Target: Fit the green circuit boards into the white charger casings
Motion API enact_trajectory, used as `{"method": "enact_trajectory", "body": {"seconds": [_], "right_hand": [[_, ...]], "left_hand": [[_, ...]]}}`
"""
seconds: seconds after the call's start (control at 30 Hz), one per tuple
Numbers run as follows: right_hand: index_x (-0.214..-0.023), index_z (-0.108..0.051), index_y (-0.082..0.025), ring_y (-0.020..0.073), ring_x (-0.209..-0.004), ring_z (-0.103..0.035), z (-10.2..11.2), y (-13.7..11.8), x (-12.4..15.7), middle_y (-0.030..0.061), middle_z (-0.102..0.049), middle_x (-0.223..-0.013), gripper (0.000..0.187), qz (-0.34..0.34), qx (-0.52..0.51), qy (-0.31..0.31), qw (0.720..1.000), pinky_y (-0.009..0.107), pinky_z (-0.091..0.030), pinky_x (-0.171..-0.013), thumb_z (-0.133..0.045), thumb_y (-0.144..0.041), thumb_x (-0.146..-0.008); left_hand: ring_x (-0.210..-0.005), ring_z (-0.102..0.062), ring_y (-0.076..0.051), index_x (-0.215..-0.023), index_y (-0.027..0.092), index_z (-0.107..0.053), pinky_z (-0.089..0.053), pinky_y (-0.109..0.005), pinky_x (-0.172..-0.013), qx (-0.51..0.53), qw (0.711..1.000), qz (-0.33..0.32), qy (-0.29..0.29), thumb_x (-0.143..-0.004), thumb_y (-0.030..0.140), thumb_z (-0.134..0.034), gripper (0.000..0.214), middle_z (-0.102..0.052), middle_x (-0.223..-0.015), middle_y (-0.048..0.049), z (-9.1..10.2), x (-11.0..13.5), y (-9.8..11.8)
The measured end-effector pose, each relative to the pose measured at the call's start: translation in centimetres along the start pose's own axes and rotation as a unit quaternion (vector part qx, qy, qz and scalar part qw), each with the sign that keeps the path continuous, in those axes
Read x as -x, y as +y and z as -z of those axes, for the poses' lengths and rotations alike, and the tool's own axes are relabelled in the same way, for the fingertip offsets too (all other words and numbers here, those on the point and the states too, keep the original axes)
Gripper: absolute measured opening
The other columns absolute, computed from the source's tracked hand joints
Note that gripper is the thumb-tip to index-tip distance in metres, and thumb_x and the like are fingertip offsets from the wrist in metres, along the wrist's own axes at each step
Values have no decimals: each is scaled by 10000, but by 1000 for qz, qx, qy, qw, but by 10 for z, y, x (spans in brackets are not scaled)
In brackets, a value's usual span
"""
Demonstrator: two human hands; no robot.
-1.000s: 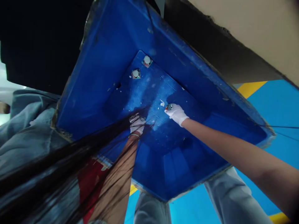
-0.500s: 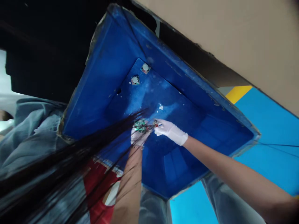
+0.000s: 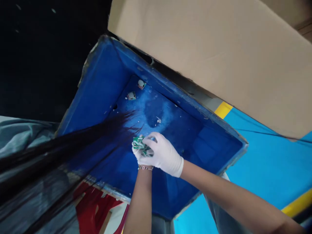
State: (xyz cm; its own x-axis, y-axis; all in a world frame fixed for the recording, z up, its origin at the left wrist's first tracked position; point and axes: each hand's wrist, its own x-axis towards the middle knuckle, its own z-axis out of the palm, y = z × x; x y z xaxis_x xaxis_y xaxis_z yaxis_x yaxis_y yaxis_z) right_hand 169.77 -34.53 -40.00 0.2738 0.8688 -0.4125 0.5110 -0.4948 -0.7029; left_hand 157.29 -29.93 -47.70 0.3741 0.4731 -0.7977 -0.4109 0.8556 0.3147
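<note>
Gloved in white, my left hand cradles small green circuit boards over the floor of a deep blue bin. My right hand, also in a white glove, reaches over the left one with thumb and fingers curved onto the boards. Its fingertips touch them, and part of the boards is hidden beneath it. Two small square boards with round whitish tops, one a circuit board and the other a circuit board, lie at the bin's far left corner.
A large cardboard box stands along the bin's far side. Strands of dark hair hang across the left of the view. A red plastic chair or stool is at the lower left. White flakes lie on the bin floor.
My right hand has moved left, from beside the left hand to over it, and onto the boards. The small part it held is no longer visible. The view has shifted.
</note>
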Motion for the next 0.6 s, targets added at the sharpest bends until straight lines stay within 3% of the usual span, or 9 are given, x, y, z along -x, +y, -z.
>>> {"method": "enact_trajectory", "body": {"seconds": [0.07,0.17,0.27,0.37,0.47,0.6], "right_hand": [[-1224,-560,-209,211,-983,-535,2,11,-33,86,-538,-1183,445,-15,15,15,1000,312,-480,-839,-553,-468,-862],[-1392,-395,-169,265,-1093,-483,-2,31,-110,143,-444,-1350,573,-32,57,24,998,359,-481,-850,-561,-338,-870],[-1411,-377,-244,319,-1294,-313,-3,47,-197,109,-294,-1504,526,-26,81,24,996,456,-436,-904,-440,-128,-902],[-1378,-430,-147,343,-1356,-213,-7,60,-252,169,-257,-1521,542,-58,97,31,993,577,-317,-969,-324,26,-875],[-1341,-465,-77,327,-1334,-263,-21,76,-257,214,-375,-1442,511,-71,110,50,990,559,-258,-1022,-267,31,-883],[-1237,-550,-103,309,-1235,-391,-37,95,-219,167,-503,-1304,402,-79,127,60,987,515,-312,-1005,-312,-38,-919]], "left_hand": [[-584,-550,-72,-965,161,-594,-452,-168,-455,18,999,32,-19,-832,499,-585,363,-613,-795,5,5,1,12],[-558,-517,-40,-972,209,-587,-323,-79,-341,26,996,74,-46,-754,472,-683,355,-595,-796,30,10,16,27],[-603,-555,-65,-1021,169,-584,-425,-131,-414,-5,994,92,-58,-849,429,-609,313,-606,-846,0,19,41,35],[-773,-618,-128,-1093,159,-582,-552,-287,-655,-58,991,114,-44,-922,353,-524,265,-630,-1011,-59,32,64,42],[-944,-617,-180,-1151,176,-570,-546,-377,-806,-95,985,145,-10,-918,330,-534,281,-604,-1151,-81,45,84,47],[-988,-608,-193,-1167,182,-565,-535,-399,-841,-107,978,177,31,-916,328,-536,292,-589,-1191,-87,55,105,43]]}}
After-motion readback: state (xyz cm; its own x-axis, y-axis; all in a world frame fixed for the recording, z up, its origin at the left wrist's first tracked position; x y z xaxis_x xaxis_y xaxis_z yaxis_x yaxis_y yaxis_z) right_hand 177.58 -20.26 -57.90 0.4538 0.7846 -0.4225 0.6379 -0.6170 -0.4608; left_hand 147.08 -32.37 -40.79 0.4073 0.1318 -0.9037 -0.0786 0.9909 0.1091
